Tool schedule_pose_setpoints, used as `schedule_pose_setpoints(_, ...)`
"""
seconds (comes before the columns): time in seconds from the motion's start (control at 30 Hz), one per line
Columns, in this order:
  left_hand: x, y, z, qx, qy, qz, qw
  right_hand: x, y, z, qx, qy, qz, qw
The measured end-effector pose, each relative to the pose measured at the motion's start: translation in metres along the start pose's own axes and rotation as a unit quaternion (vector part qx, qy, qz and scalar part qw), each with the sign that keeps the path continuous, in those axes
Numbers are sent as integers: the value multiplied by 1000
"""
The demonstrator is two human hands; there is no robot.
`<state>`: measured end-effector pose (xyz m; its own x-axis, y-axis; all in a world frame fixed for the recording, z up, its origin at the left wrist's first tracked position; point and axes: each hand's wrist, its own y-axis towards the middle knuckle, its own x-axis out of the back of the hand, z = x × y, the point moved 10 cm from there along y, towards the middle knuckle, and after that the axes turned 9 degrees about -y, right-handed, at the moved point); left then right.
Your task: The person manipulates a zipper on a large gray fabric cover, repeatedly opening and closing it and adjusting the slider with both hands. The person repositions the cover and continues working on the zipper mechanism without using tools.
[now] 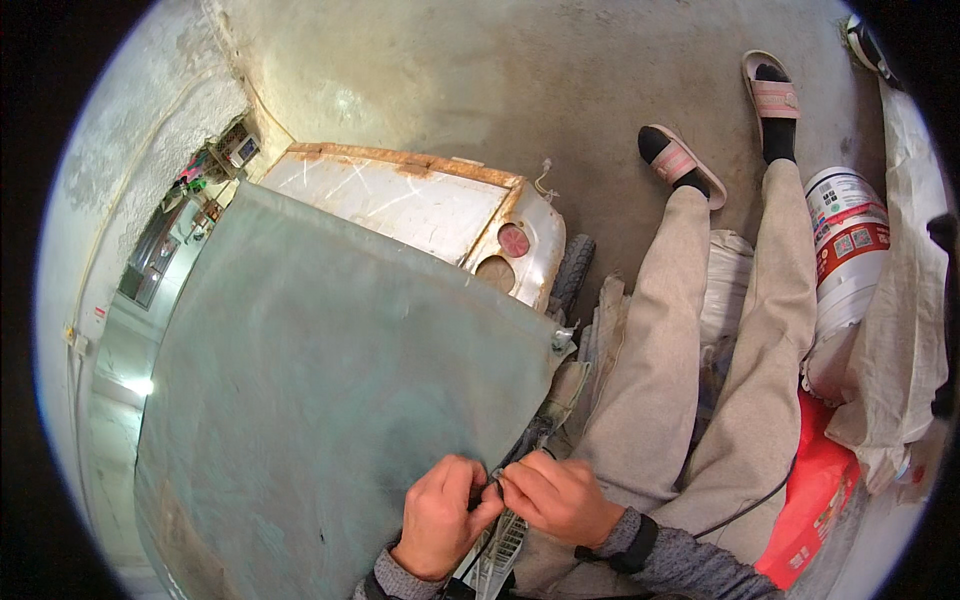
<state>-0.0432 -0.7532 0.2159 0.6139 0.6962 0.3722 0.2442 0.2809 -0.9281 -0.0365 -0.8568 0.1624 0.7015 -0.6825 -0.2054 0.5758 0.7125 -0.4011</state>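
Note:
My left hand [447, 515] and my right hand [560, 497] meet at the lower middle, fingertips pinched closed and almost touching. Between them is a thin black cord [482, 553], which trails down past my left hand; the bit under the fingertips is mostly hidden. Just left of the hands spreads a large grey-green sheet [330, 340], its right edge running up from beside them. Below the fingers shows a narrow pale metal grille [505, 550].
Beyond the sheet stands a rusty white metal vehicle body [390, 205] with a round red light [513, 240] and a tyre [575, 265]. Legs in beige trousers [650, 360] and pink slippers [678, 160] stretch out at right, near a white bucket [848, 230] and red bag [815, 490].

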Motion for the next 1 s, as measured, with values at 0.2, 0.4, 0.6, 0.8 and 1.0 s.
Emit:
schedule_pose_setpoints(0.2, -1, 2, -1, -12, -18, 37, 999, 6, -2, -3, -6, 9, -40, 999)
schedule_pose_setpoints(0.4, -3, 2, 1, -7, -37, 58, 998, 7, 1, -8, -20, 14, -44, 999)
schedule_pose_setpoints(0.6, -2, 4, 0, -18, -43, 44, 998, 6, -1, -11, -28, 33, -28, 999)
schedule_pose_setpoints(0.8, -2, 5, -1, -27, -35, 53, 998, -2, -8, -19, -87, 38, -4, 995)
schedule_pose_setpoints(1.0, -2, 5, -2, -26, -44, 55, 997, -2, -9, -20, -92, 39, 1, 995)
